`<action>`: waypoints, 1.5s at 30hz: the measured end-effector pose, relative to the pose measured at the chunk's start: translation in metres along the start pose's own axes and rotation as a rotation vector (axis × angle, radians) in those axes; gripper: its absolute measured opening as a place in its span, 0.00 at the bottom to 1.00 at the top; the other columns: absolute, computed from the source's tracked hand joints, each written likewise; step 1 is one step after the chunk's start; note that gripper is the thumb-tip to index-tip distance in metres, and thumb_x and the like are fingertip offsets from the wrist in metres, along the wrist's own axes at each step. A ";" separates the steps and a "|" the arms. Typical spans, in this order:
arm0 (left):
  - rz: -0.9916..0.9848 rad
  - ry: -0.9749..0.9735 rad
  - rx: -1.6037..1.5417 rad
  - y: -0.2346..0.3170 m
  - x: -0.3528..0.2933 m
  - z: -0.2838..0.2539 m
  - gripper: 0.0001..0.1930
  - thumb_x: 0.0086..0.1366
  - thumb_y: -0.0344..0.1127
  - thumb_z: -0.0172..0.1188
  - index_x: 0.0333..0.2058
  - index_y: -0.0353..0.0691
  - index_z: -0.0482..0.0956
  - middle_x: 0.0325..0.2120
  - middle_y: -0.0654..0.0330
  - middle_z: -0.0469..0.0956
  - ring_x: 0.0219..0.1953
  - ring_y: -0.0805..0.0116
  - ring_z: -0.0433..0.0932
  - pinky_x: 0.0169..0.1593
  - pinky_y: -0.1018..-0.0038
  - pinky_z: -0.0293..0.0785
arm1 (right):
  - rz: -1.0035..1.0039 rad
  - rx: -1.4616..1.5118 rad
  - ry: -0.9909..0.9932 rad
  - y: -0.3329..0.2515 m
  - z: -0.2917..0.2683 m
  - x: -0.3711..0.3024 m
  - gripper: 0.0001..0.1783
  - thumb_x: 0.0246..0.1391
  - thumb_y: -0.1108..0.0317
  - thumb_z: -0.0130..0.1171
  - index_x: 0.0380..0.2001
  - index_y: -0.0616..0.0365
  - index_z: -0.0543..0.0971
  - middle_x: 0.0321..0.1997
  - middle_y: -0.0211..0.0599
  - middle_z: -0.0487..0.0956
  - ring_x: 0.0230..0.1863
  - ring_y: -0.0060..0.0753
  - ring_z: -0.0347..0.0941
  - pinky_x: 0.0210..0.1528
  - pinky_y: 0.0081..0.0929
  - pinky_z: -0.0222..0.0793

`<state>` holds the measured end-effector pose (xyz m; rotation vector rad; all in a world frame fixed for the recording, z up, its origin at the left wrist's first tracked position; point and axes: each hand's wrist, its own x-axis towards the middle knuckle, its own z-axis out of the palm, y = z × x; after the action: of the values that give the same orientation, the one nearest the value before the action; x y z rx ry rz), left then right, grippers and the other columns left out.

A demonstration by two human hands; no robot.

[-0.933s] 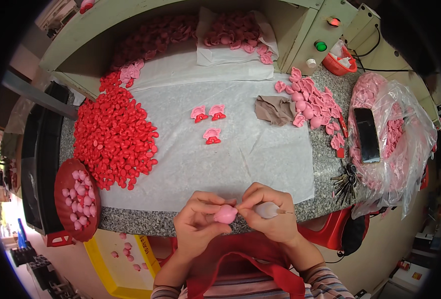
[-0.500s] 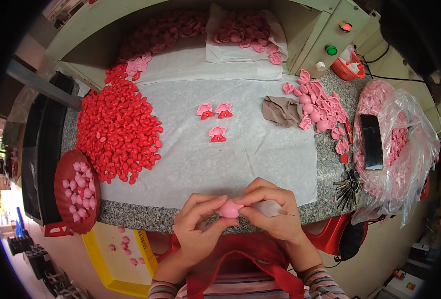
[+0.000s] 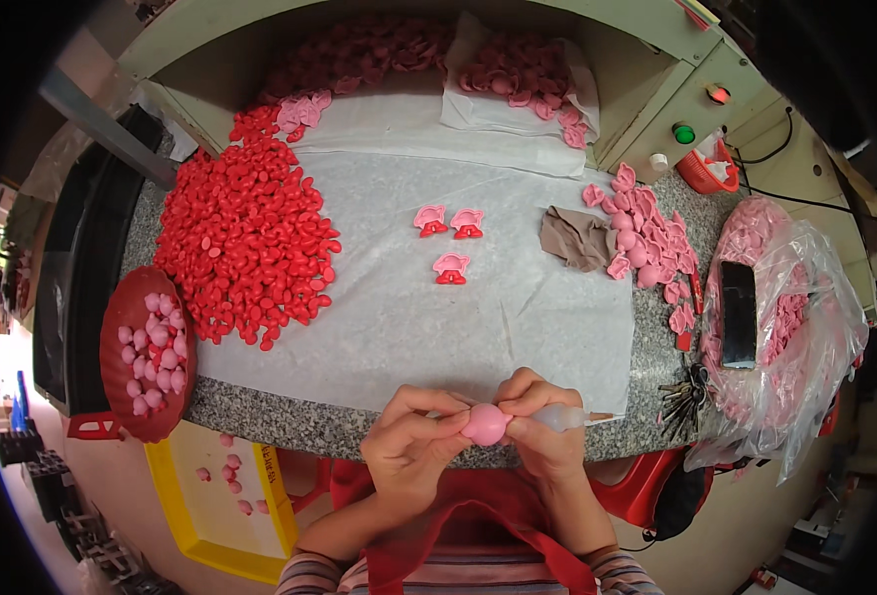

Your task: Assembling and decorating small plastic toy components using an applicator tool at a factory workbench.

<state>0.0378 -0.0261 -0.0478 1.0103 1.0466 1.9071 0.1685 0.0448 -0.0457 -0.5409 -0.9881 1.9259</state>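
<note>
Between the fingertips of both hands is a small pink rounded plastic piece (image 3: 486, 425), its smooth domed side showing. My left hand (image 3: 410, 441) pinches it from the left. My right hand (image 3: 547, 441) grips its right side and also holds a translucent squeeze bottle (image 3: 560, 416) with a thin tip pointing right. Both hands are over the near edge of the counter. Farther off on the white sheet (image 3: 379, 337) lie three pink flat pieces with red feet, one of them nearest me (image 3: 450, 268).
A heap of red plastic pieces (image 3: 245, 248) covers the left, beside a red dish (image 3: 114, 337) of pink parts. Pink shells (image 3: 646, 233) and a brown cloth (image 3: 577, 238) lie right. Beyond are keys (image 3: 684, 402), a phone (image 3: 739, 317) and a plastic bag (image 3: 815, 367). A yellow tray (image 3: 190, 547) sits lower left.
The pink piece has been turned in my fingers, so its smooth round side now shows. My right hand has tilted the bottle to lie flatter. The whole view has shifted slightly.
</note>
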 end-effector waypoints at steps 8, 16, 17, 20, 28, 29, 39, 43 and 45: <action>0.113 -0.024 0.154 0.005 0.003 0.008 0.09 0.50 0.15 0.57 0.31 0.32 0.73 0.36 0.49 0.71 0.40 0.54 0.76 0.42 0.69 0.75 | -0.068 -0.036 0.027 0.003 0.002 -0.002 0.07 0.39 0.83 0.59 0.27 0.67 0.77 0.29 0.41 0.72 0.26 0.24 0.68 0.26 0.17 0.65; 0.077 -0.075 0.035 -0.004 -0.006 -0.001 0.11 0.52 0.20 0.57 0.35 0.38 0.73 0.38 0.51 0.69 0.41 0.54 0.73 0.46 0.60 0.72 | -0.104 -0.124 -0.033 0.003 0.002 -0.002 0.07 0.38 0.82 0.61 0.25 0.65 0.78 0.29 0.39 0.73 0.30 0.25 0.68 0.31 0.18 0.63; 0.083 -0.053 0.000 -0.005 -0.007 -0.001 0.10 0.52 0.22 0.57 0.34 0.38 0.73 0.37 0.52 0.70 0.41 0.54 0.73 0.47 0.59 0.71 | -0.117 -0.146 -0.046 0.003 0.002 -0.002 0.07 0.38 0.82 0.61 0.25 0.65 0.78 0.29 0.38 0.73 0.30 0.24 0.68 0.31 0.18 0.63; 0.092 -0.023 -0.037 -0.008 -0.006 -0.001 0.08 0.53 0.24 0.58 0.33 0.38 0.74 0.36 0.52 0.71 0.41 0.53 0.73 0.48 0.57 0.69 | -0.106 -0.156 -0.045 0.003 0.003 -0.003 0.07 0.38 0.82 0.60 0.25 0.64 0.78 0.29 0.38 0.73 0.30 0.24 0.68 0.32 0.18 0.63; 0.011 0.041 -0.068 -0.011 -0.001 -0.004 0.08 0.48 0.19 0.60 0.29 0.35 0.75 0.34 0.52 0.74 0.41 0.57 0.74 0.55 0.57 0.59 | -0.120 -0.209 0.000 0.003 0.002 0.001 0.06 0.39 0.83 0.60 0.25 0.64 0.78 0.29 0.37 0.73 0.30 0.23 0.68 0.32 0.17 0.63; 0.003 0.015 0.019 -0.008 0.001 -0.006 0.08 0.48 0.20 0.60 0.29 0.35 0.75 0.35 0.52 0.75 0.41 0.58 0.75 0.56 0.58 0.58 | -0.103 -0.253 0.021 0.001 0.002 0.002 0.06 0.37 0.82 0.60 0.24 0.65 0.77 0.28 0.39 0.72 0.29 0.25 0.68 0.30 0.18 0.63; -0.245 -0.241 0.580 0.033 0.027 -0.005 0.23 0.40 0.24 0.68 0.40 0.36 0.75 0.30 0.61 0.74 0.39 0.67 0.74 0.46 0.70 0.68 | -0.006 -0.532 -0.069 -0.019 0.003 0.011 0.07 0.35 0.82 0.61 0.23 0.63 0.79 0.24 0.36 0.73 0.25 0.22 0.68 0.28 0.16 0.61; -0.214 -0.417 0.750 0.023 0.033 -0.017 0.25 0.40 0.25 0.69 0.42 0.38 0.74 0.29 0.61 0.73 0.33 0.67 0.75 0.36 0.78 0.72 | 0.059 -0.639 -0.080 -0.026 0.013 0.020 0.08 0.35 0.81 0.63 0.24 0.61 0.79 0.23 0.34 0.73 0.26 0.20 0.68 0.27 0.17 0.61; -0.508 -0.239 0.121 0.012 0.029 -0.023 0.24 0.46 0.28 0.66 0.44 0.33 0.71 0.33 0.58 0.73 0.35 0.66 0.75 0.37 0.78 0.73 | 0.005 -0.744 -0.134 -0.033 0.022 0.025 0.09 0.35 0.80 0.64 0.25 0.59 0.79 0.24 0.33 0.73 0.26 0.20 0.68 0.27 0.16 0.62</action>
<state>0.0029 -0.0134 -0.0372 0.9042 1.1554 1.2952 0.1567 0.0668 -0.0062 -0.8281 -1.8019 1.5687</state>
